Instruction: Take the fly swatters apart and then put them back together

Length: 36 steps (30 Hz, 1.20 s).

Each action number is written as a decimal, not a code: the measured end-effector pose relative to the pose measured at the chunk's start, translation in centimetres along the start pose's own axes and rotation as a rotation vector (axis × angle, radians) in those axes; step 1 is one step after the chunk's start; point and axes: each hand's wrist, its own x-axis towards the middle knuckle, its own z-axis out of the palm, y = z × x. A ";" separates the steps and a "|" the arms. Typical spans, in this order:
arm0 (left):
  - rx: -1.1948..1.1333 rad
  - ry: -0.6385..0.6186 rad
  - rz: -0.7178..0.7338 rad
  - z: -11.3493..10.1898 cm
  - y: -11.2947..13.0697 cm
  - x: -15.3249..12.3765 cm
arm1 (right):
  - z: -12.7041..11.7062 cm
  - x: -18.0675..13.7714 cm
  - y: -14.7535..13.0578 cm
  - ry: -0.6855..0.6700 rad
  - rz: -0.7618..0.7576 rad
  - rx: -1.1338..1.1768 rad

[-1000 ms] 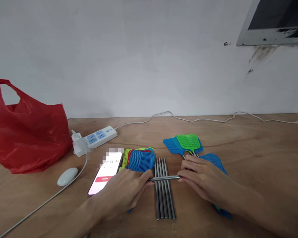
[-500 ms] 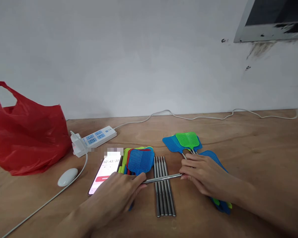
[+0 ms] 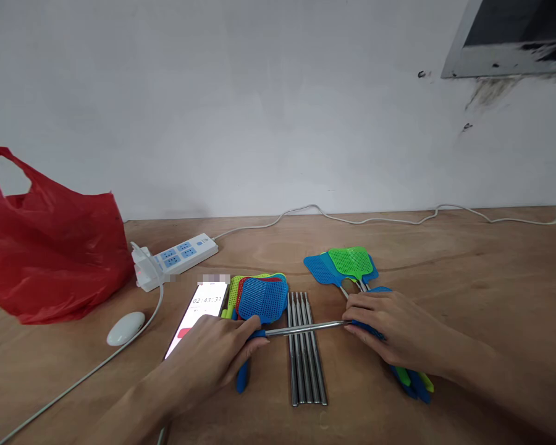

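Between my two hands a fly swatter's metal rod [image 3: 306,329] lies level, crossing above a row of several loose metal rods [image 3: 306,364]. My left hand [image 3: 217,349] is closed on its blue handle end. My right hand [image 3: 380,321] grips the other end, where blue plastic shows under the fingers; most of that part is hidden. Left of the loose rods lie stacked swatter heads [image 3: 262,300] in blue, red and yellow-green, with a blue handle [image 3: 242,377] below. Assembled-looking swatters with a green head [image 3: 351,264] on top lie beyond and partly beneath my right hand.
A phone [image 3: 204,306] showing a timer lies by my left hand. Farther left are a white mouse-shaped object [image 3: 126,328], a power strip [image 3: 185,252] with a plugged-in charger, and a red plastic bag [image 3: 55,247]. A white cable [image 3: 370,221] runs along the wall.
The held rod's right end has risen slightly, and a blue handle end now shows at my left fingers. Blue plastic has come into view under my right hand. My left hand has shifted slightly left.
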 end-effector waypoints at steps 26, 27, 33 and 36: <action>-0.006 -0.150 -0.048 1.1 2.1 1.4 | 1.8 1.2 -1.3 0.162 0.001 0.023; -0.022 -0.143 -0.047 1.0 2.0 1.3 | 1.6 1.0 -1.2 0.180 0.022 0.034; -0.072 -0.114 0.002 1.0 1.8 1.1 | -0.1 1.0 -1.4 0.001 0.061 0.181; -0.056 -0.092 -0.001 1.0 1.4 1.0 | -0.6 0.6 -0.8 -0.112 0.068 0.222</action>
